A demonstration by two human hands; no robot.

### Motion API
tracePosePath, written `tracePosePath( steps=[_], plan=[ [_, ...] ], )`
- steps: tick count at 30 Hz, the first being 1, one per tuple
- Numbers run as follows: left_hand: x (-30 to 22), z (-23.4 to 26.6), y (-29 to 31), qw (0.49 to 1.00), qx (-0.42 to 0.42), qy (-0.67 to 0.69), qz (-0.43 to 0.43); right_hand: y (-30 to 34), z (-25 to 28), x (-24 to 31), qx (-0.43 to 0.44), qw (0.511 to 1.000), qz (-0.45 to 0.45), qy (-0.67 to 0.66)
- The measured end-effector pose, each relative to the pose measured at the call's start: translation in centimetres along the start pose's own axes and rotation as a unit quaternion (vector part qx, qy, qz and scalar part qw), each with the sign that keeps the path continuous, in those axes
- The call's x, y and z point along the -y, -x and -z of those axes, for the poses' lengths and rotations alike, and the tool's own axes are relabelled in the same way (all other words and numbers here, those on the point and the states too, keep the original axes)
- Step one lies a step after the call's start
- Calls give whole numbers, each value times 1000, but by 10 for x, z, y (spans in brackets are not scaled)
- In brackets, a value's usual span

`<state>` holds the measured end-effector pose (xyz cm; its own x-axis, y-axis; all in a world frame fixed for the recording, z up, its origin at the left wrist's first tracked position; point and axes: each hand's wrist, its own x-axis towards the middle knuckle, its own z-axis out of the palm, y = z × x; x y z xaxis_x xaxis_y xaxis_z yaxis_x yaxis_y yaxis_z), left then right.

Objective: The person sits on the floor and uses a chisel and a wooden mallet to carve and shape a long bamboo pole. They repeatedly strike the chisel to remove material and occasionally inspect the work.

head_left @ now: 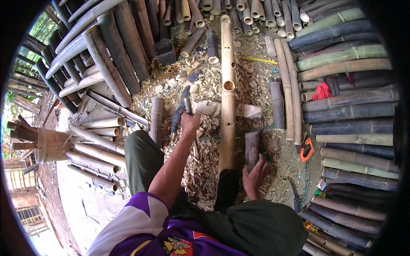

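My left hand (191, 122) is closed round a short rod-like tool (187, 106); only its grey upper end shows. Right beside it is a dark, long, slightly curved object (178, 112), perhaps a sheathed blade. Fingers of my right hand (256, 171) wrap the lower part of a short, thick wooden cylinder (252, 147), which stands nearly upright. Between the hands a long pale bamboo pole (227, 106) runs away from me, with one round hole and several small notches cut in it. Its near end meets my dark-clad foot or lower leg (228, 183).
A whitish log (252, 112) lies crosswise by the pole, among wood chips (171, 85). Bamboo poles (346, 115) are stacked along the right; more lean at the left. An orange-handled saw (306, 150), a knife (294, 192), a yellow tape measure (260, 60) and a black bin (164, 52) are around.
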<state>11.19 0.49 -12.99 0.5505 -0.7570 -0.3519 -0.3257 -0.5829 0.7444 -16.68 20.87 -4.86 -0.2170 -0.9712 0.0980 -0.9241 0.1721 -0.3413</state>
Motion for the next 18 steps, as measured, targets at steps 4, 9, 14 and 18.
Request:
tracePosePath(
  steps=[4, 9, 14, 18],
  plan=[
    [7, 19, 11, 987, 3, -144, -65, -32, -9, 50, 224, 970, -34, -87],
    [-41, 27, 34, 943, 35, -191, -270, -41, -28, 62, 279, 957, -74, -30],
    [-36, -14, -25, 850, 99, -273, -440, -42, -32, 76, 275, 957, -93, -18],
    [-33, -23, -38, 848, 207, -241, -424, -35, -27, 75, 244, 962, -116, -43]
  ],
)
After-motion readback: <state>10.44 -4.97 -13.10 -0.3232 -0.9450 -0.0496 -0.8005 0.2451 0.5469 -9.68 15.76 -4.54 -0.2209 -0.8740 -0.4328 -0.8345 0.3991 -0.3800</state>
